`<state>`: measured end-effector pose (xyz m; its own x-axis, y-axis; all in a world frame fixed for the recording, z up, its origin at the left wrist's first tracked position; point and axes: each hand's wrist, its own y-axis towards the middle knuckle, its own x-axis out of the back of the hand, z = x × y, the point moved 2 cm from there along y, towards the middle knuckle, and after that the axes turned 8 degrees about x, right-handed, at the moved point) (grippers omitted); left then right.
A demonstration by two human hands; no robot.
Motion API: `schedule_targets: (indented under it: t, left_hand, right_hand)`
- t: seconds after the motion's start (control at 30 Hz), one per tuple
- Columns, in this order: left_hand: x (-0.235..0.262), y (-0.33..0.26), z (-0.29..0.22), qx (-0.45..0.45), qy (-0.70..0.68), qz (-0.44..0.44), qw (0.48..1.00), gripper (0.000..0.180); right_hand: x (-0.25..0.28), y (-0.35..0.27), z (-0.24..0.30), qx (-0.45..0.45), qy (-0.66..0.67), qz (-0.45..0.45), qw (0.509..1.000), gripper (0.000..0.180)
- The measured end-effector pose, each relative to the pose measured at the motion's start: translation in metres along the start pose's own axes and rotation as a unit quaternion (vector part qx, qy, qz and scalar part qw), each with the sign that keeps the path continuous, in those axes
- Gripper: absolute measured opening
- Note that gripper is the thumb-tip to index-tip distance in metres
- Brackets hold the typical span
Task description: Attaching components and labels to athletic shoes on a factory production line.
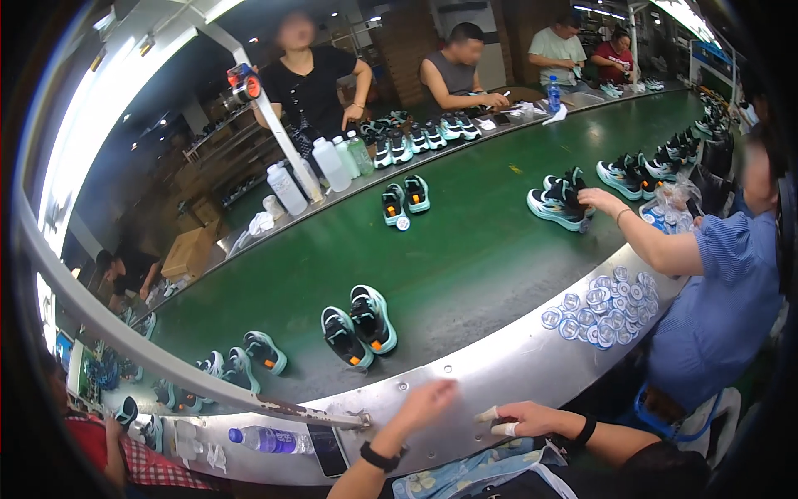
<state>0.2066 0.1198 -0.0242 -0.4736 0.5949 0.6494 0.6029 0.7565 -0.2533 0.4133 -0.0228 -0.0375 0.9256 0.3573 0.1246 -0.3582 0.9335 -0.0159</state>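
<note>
Taking the green belt [465, 249] as the landmark and going left to right: a plastic water bottle [264, 439] and a dark phone [327, 449] lie on the metal tabletop [499, 366] along the belt's near edge, likely parked there to stay off the moving surface. Just right of them the left hand [426, 403] hovers over that ledge, blurred, fingers loosely spread and holding nothing I can make out. The right hand [524, 416] rests flat on the ledge beside it, open, with white tape on two fingertips [504, 429]. On the belt just beyond both hands sits a pair of black and mint sneakers [360, 323], toes pointing away, side by side and within reach. Further right on the ledge, a heap of small clear round caps [603, 312] lies next to a co-worker in a blue shirt [719, 308], whose hand touches another pair on the belt
</note>
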Motion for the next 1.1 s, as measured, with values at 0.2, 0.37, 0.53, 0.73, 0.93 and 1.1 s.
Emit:
schedule_targets:
  t: [0.2, 0.37, 0.53, 0.73, 0.93, 1.1]
  left_hand:
    - [-0.036, -0.047, -0.060, 0.062, -0.012, 0.254, 0.965, 0.036]
    - [-0.062, -0.067, -0.060, 0.010, -0.002, 0.213, 0.977, 0.031]
    - [-0.056, -0.071, -0.105, -0.067, 0.065, 0.166, 0.982, 0.029]
    - [-0.064, -0.067, -0.086, -0.007, 0.113, 0.140, 0.984, 0.027]
    - [-0.090, -0.050, -0.035, -0.011, -0.038, -0.017, 0.999, 0.032]
    - [-0.088, -0.071, -0.002, -0.109, 0.156, -0.137, 0.972, 0.058]
  right_hand:
    - [-0.010, -0.007, 0.000, 0.048, 0.055, 0.142, 0.987, 0.043]
    - [-0.010, -0.021, 0.017, 0.015, 0.104, 0.205, 0.973, 0.039]
    - [-0.006, -0.032, 0.014, -0.032, 0.244, 0.263, 0.933, 0.034]
    - [-0.009, -0.026, 0.026, -0.058, 0.343, 0.183, 0.919, 0.035]
    - [0.005, -0.015, 0.018, 0.044, -0.045, 0.032, 0.998, 0.040]
    - [0.036, -0.022, -0.036, 0.117, -0.307, -0.183, 0.927, 0.044]
